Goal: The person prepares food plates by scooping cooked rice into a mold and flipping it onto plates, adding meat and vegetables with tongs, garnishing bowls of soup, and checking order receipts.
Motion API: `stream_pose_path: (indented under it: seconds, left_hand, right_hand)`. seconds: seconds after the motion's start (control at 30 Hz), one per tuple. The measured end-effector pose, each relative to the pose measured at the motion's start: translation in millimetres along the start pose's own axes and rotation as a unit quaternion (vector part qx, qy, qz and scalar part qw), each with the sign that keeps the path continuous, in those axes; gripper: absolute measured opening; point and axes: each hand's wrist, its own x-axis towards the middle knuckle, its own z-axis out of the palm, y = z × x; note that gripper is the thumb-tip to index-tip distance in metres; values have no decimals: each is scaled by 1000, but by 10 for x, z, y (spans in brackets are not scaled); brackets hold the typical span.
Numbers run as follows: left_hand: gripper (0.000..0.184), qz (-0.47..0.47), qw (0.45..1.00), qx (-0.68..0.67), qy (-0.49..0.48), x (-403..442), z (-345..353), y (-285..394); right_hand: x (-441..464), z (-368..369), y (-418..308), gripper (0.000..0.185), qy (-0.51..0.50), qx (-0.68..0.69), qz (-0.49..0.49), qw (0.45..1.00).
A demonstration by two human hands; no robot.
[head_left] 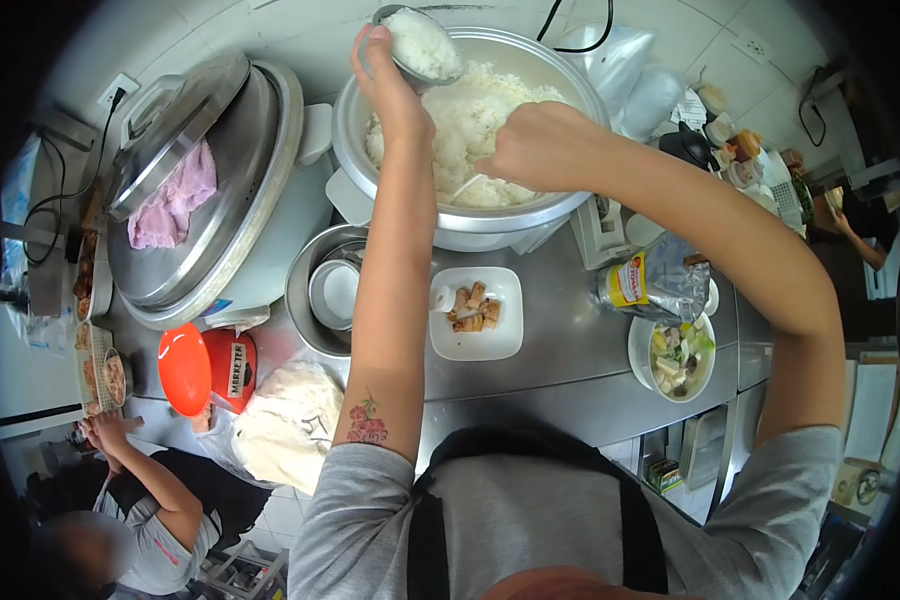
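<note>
My left hand (pixel 385 80) is wrapped round a grey metal bowl (pixel 446 79) heaped with white rice (pixel 418 42), held tilted above the pot's left rim. Below it stands a large rice cooker (pixel 582 75), its inside filled with loose cooked rice (pixel 470 120). My right hand (pixel 535 145) is closed over that rice. From its fingers sticks a thin white utensil (pixel 464 188) that looks like a rice paddle; most of it is hidden. In front of the cooker, a square white dish (pixel 505 340) holds browned food pieces (pixel 475 308) and a white spoon (pixel 442 298).
A second large cooker (pixel 225 250) with a loose lid (pixel 185 130) and pink cloth (pixel 175 200) stands left. Nested metal bowls (pixel 305 300), an orange container (pixel 232 370) and a plastic bag (pixel 290 425) are nearby. Right are a soup bowl (pixel 682 360) and foil pouch (pixel 660 285). A co-worker (pixel 160 500) stands lower left.
</note>
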Motion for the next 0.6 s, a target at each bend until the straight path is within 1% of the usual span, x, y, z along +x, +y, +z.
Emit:
stream_pose_path:
  seconds: [0.1, 0.2, 0.23, 0.3, 0.33, 0.4, 0.5, 0.57, 0.6]
  left_hand:
    - [65, 13, 1000, 23, 11, -77, 55, 59]
    - [65, 18, 1000, 21, 9, -62, 26, 42]
    - [65, 18, 1000, 20, 13, -60, 17, 39]
    - [65, 19, 1000, 16, 19, -48, 24, 44]
    - [65, 15, 1000, 10, 20, -50, 27, 52]
    - [65, 7, 1000, -2, 23, -57, 15, 72]
    - [67, 15, 999, -18, 32, -42, -6, 60]
    - [68, 13, 999, -18, 43, -46, -8, 62]
    - [68, 11, 999, -17, 48, -47, -5, 68]
  right_hand:
    - [17, 53, 45, 17, 20, 101, 30, 994]
    - [-54, 219, 218, 20, 39, 193, 37, 980]
    - [-54, 239, 292, 21, -18, 264, 57, 963]
    - [-58, 242, 456, 24, -130, 397, 97, 903]
    - [-79, 260, 508, 21, -155, 440, 133, 874]
    - [-135, 320, 599, 24, -202, 520, 201, 805]
    - [-261, 398, 751, 24, -118, 581, 284, 754]
    - [-335, 335, 794, 20, -63, 391, 290, 871]
    - [-356, 278, 796, 18, -33, 289, 287, 913]
